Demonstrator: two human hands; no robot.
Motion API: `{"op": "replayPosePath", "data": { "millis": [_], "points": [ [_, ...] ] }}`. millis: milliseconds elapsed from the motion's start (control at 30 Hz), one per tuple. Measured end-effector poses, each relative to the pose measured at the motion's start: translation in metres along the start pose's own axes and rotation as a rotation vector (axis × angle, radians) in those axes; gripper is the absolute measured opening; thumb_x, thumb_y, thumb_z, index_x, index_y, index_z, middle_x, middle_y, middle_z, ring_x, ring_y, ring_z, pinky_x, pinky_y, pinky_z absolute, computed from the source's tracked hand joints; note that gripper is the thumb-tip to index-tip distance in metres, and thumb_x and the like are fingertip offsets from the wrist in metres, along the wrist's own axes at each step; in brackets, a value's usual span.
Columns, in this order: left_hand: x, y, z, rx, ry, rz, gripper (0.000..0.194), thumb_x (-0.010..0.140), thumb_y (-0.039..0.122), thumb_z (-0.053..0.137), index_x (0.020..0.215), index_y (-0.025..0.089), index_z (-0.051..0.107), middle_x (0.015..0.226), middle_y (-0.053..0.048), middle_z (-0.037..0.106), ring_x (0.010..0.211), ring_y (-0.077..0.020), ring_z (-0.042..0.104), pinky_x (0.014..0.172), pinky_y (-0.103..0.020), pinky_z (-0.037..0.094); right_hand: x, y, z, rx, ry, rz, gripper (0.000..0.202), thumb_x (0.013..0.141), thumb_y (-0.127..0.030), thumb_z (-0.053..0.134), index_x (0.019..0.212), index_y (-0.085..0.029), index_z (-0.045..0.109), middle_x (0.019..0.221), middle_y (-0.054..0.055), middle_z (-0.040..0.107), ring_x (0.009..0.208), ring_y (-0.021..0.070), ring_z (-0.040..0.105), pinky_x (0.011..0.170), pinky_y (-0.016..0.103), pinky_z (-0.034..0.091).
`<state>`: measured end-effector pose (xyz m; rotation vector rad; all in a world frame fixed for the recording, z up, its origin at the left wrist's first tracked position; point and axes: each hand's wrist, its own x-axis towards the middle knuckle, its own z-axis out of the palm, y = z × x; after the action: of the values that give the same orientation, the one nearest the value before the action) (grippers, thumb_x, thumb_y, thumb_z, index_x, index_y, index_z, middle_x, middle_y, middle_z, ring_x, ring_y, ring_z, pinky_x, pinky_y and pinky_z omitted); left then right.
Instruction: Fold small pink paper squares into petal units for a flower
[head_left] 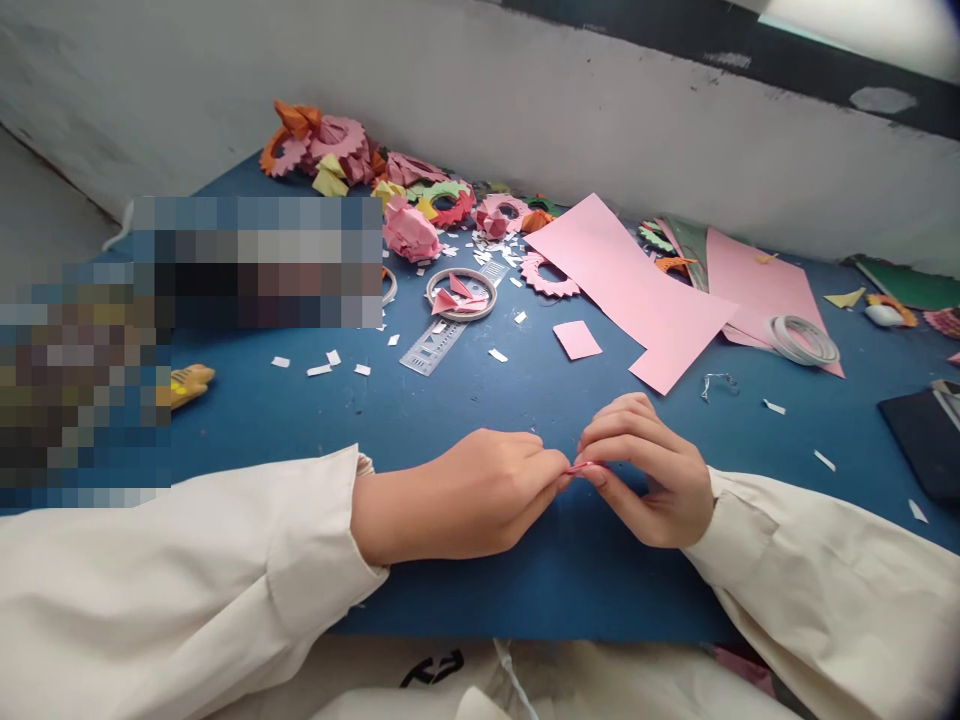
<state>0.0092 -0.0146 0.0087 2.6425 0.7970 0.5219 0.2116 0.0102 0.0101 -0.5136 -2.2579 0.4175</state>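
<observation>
Between my two hands is a small folded piece of pink paper, seen nearly edge-on and mostly hidden by fingers. My left hand is closed, pinching one end of it. The thumb and fingers of my right hand pinch its other end. Both hands are just above the blue table near its front edge. Beyond them lie a pink paper square and a large cut pink sheet. Folded pink pieces rest inside a tape roll, which sits on a clear ruler.
Folded paper rings and shapes are heaped along the wall. White paper scraps are scattered about. To the right are white tape rolls, a twisted clear strip and a dark object. A blurred-out patch covers the left side.
</observation>
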Motion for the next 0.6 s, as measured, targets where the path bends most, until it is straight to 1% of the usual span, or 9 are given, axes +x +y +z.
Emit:
{"op": "replayPosePath", "data": {
  "millis": [133, 267, 367, 433, 500, 600],
  "points": [
    [0.0015, -0.0004, -0.0018, -0.065, -0.034, -0.001, 0.030, 0.095, 0.019, 0.031, 0.082, 0.011, 0.057, 0.070, -0.003, 0.055, 0.064, -0.0138, 0.048, 0.059, -0.025, 0.038, 0.0000, -0.0019, 0.0006, 0.045, 0.002, 0.042, 0.010, 0.078, -0.008, 0.056, 0.082, -0.017, 0.060, 0.074, 0.005, 0.062, 0.067, 0.0153, 0.056, 0.065, 0.036, 0.043],
    [0.0033, -0.0009, -0.0027, -0.138, -0.080, -0.051, 0.030, 0.095, 0.019, 0.032, 0.079, 0.012, 0.056, 0.070, -0.003, 0.054, 0.063, -0.0133, 0.047, 0.060, -0.024, 0.038, -0.0003, -0.0041, 0.0003, 0.130, -0.003, 0.128, 0.012, 0.078, -0.007, 0.055, 0.081, -0.017, 0.061, 0.075, 0.004, 0.061, 0.069, 0.0156, 0.056, 0.064, 0.035, 0.044],
    [0.0042, -0.0004, -0.0038, -0.233, -0.114, -0.094, 0.029, 0.095, 0.019, 0.031, 0.081, 0.013, 0.055, 0.073, -0.003, 0.056, 0.065, -0.0128, 0.050, 0.063, -0.024, 0.039, -0.0002, -0.0041, -0.0012, 0.204, -0.025, 0.183, 0.014, 0.081, -0.007, 0.052, 0.081, -0.017, 0.062, 0.075, 0.004, 0.061, 0.070, 0.0147, 0.056, 0.066, 0.033, 0.045],
    [0.0043, 0.0000, -0.0051, -0.306, -0.120, -0.106, 0.028, 0.095, 0.018, 0.030, 0.083, 0.013, 0.055, 0.076, -0.003, 0.058, 0.068, -0.0125, 0.052, 0.066, -0.023, 0.040, 0.0003, -0.0032, -0.0023, 0.252, -0.051, 0.258, 0.013, 0.085, -0.010, 0.050, 0.082, -0.016, 0.061, 0.078, 0.005, 0.060, 0.074, 0.0148, 0.056, 0.069, 0.034, 0.045],
    [0.0041, 0.0004, -0.0064, -0.340, -0.102, -0.107, 0.027, 0.095, 0.018, 0.029, 0.084, 0.014, 0.053, 0.077, -0.002, 0.058, 0.069, -0.0123, 0.052, 0.067, -0.023, 0.040, 0.0004, -0.0017, -0.0027, 0.288, -0.105, 0.325, 0.010, 0.086, -0.015, 0.050, 0.083, -0.015, 0.060, 0.080, 0.006, 0.060, 0.076, 0.0151, 0.055, 0.072, 0.034, 0.044],
    [0.0037, 0.0006, -0.0074, -0.343, -0.098, -0.114, 0.026, 0.095, 0.018, 0.028, 0.083, 0.015, 0.050, 0.077, -0.002, 0.057, 0.068, -0.0125, 0.050, 0.067, -0.024, 0.040, -0.0007, 0.0011, -0.0013, 0.307, -0.184, 0.325, 0.010, 0.086, -0.018, 0.054, 0.078, -0.016, 0.058, 0.076, 0.004, 0.061, 0.073, 0.0139, 0.054, 0.072, 0.034, 0.040]
  ]
}}
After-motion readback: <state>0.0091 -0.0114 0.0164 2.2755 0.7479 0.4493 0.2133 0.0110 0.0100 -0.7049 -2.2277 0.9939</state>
